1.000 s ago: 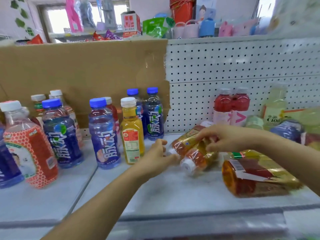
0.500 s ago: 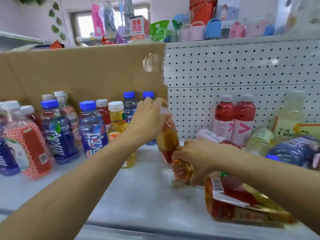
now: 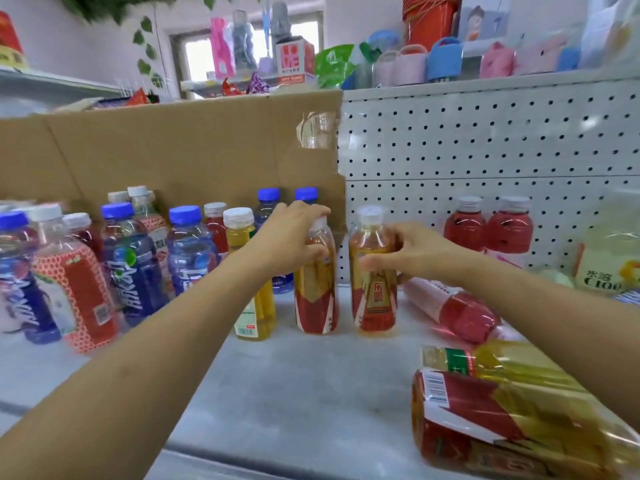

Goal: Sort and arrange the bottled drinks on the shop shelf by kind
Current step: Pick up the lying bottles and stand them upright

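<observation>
Left hand (image 3: pixel 294 237) is gripping 1 upright amber plastic bottle (image 3: pixel 317 296) on the shelf (image 3: pixel 294 393); right hand (image 3: pixel 412 252), its twin (image 3: pixel 374 292) at 3 o'clock. Sliding left is risking toppling the yellow plastic bottle (image 3: pixel 256 306) at 9 o'clock.

Left amber bottle (image 3: pixel 317 299), right amber bottle (image 3: pixel 375 299): upright, red-labelled, just apart, on shelf (image 3: pixel 294 393).

Head view, close above shelf (image 3: pixel 311 393)

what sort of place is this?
Most likely a small shop: a shelf with white pegboard back, mixed bottled drinks such as a blue-capped bottle, packaged goods on the ledge above. The left hand grips the left red-gold bottle, the right hand the right red-gold bottle.
</observation>
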The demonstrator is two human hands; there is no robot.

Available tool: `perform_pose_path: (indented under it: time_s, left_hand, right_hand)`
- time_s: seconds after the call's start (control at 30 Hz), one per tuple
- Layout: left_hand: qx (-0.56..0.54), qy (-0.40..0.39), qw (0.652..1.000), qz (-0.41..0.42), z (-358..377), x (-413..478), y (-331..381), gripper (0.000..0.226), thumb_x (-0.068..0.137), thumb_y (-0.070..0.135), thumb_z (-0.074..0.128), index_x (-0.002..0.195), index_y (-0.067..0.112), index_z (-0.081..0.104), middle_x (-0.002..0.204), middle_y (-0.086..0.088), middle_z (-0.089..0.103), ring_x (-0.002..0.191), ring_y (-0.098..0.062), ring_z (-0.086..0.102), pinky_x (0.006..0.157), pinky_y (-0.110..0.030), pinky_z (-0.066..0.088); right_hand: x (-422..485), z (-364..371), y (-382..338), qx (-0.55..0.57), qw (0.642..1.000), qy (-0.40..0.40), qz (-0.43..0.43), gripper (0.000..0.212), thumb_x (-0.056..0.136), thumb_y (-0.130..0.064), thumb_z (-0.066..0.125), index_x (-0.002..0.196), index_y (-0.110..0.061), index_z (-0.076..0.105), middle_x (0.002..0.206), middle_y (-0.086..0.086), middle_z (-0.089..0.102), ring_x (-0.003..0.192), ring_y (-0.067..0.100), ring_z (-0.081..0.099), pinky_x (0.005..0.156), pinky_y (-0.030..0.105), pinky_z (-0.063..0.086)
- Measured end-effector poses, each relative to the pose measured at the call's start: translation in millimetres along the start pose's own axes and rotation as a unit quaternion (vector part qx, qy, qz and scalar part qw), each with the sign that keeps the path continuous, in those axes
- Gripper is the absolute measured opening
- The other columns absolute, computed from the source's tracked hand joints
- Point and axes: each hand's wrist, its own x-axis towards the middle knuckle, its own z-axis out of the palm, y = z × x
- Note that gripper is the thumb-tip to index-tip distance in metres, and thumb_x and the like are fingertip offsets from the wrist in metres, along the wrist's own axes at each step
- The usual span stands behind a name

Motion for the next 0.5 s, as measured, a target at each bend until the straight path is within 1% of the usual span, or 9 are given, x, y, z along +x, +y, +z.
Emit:
perform_pose_path:
  time_s: [0.03,0.1,0.17,0.23,0.27,0.3,0.37,0.43,0.5]
  left_hand:
    - [-0.001,0.005,1.000,0.001,1.2,-1.3,0.5,0.072,0.091,0.032,0.068,0.153,0.026,0.033,0.150,-0.006,0.041,0.131,-0.031,0.037,0.107,-0.042,0.034]
    - [0.001,0.007,1.000,0.001,3.4,-2.7,2.1,0.072,0.092,0.029,0.067,0.155,0.026,0.030,0.155,-0.005,0.037,0.136,-0.031,0.034,0.111,-0.042,0.031]
    - [0.000,0.012,1.000,-0.003,5.6,-3.5,3.7,0.072,0.094,0.027,0.064,0.156,0.027,0.028,0.158,-0.004,0.032,0.141,-0.031,0.030,0.114,-0.043,0.028]
    - [-0.008,0.012,1.000,-0.008,7.4,-4.5,5.5,0.072,0.095,0.025,0.063,0.157,0.027,0.025,0.160,-0.002,0.029,0.144,-0.031,0.026,0.116,-0.044,0.027]
    - [-0.013,0.010,1.000,-0.012,8.7,-5.3,5.4,0.073,0.096,0.024,0.062,0.157,0.026,0.023,0.161,-0.002,0.027,0.146,-0.031,0.024,0.117,-0.045,0.026]
    - [-0.022,0.012,1.000,-0.017,10.6,-6.6,6.7,0.073,0.096,0.024,0.062,0.157,0.026,0.022,0.162,-0.002,0.026,0.147,-0.030,0.022,0.117,-0.045,0.026]
    - [-0.033,0.036,0.998,-0.030,15.7,-12.1,8.9,0.073,0.096,0.025,0.061,0.157,0.024,0.022,0.162,-0.001,0.025,0.148,-0.026,0.020,0.119,-0.042,0.024]
    - [-0.022,0.109,0.994,-0.017,23.5,-19.7,19.0,0.068,0.096,0.027,0.061,0.155,0.021,0.028,0.160,0.000,0.028,0.148,-0.021,0.018,0.120,-0.037,0.021]
    - [-0.024,0.179,0.983,0.045,32.4,-30.2,37.0,0.062,0.095,0.028,0.062,0.151,0.020,0.037,0.157,0.001,0.034,0.147,-0.017,0.021,0.119,-0.033,0.019]
  right_hand:
    - [4.6,4.1,2.1,0.004,1.000,0.002,0.012,0.042,0.078,-0.042,0.079,0.109,-0.021,0.060,0.100,-0.001,0.070,0.090,0.015,0.070,0.075,0.038,0.061]
    - [9.9,8.7,4.5,0.021,0.999,0.006,0.040,0.033,0.081,-0.038,0.078,0.101,-0.023,0.058,0.098,-0.002,0.067,0.092,0.015,0.068,0.075,0.038,0.061]
    - [11.2,9.2,4.3,0.030,0.998,0.003,0.049,0.024,0.083,-0.035,0.077,0.094,-0.028,0.057,0.096,-0.005,0.066,0.093,0.014,0.067,0.075,0.035,0.060]
    - [9.3,6.4,4.7,0.018,0.998,-0.007,0.055,0.023,0.084,-0.035,0.076,0.094,-0.029,0.056,0.096,-0.006,0.065,0.095,0.013,0.066,0.074,0.029,0.057]
    - [7.2,3.7,6.0,0.007,0.998,-0.008,0.056,0.027,0.084,-0.035,0.076,0.101,-0.027,0.057,0.101,-0.006,0.065,0.098,0.013,0.064,0.076,0.027,0.055]
    - [4.4,-0.6,8.1,-0.011,0.998,-0.005,0.057,0.038,0.084,-0.037,0.076,0.113,-0.023,0.057,0.108,-0.004,0.064,0.101,0.014,0.063,0.080,0.027,0.053]
    - [-2.3,-12.4,15.6,-0.054,0.996,0.020,0.066,0.065,0.081,-0.040,0.078,0.135,-0.018,0.049,0.124,0.002,0.059,0.108,0.016,0.058,0.089,0.030,0.050]
    - [-16.3,-29.1,25.0,-0.123,0.989,0.045,0.071,0.072,0.080,-0.042,0.078,0.139,-0.016,0.045,0.129,0.006,0.056,0.108,0.017,0.056,0.092,0.031,0.049]
    - [-31.2,-42.8,35.4,-0.217,0.971,0.035,0.096,0.073,0.081,-0.046,0.076,0.139,-0.013,0.045,0.131,0.006,0.056,0.107,0.019,0.057,0.094,0.033,0.050]
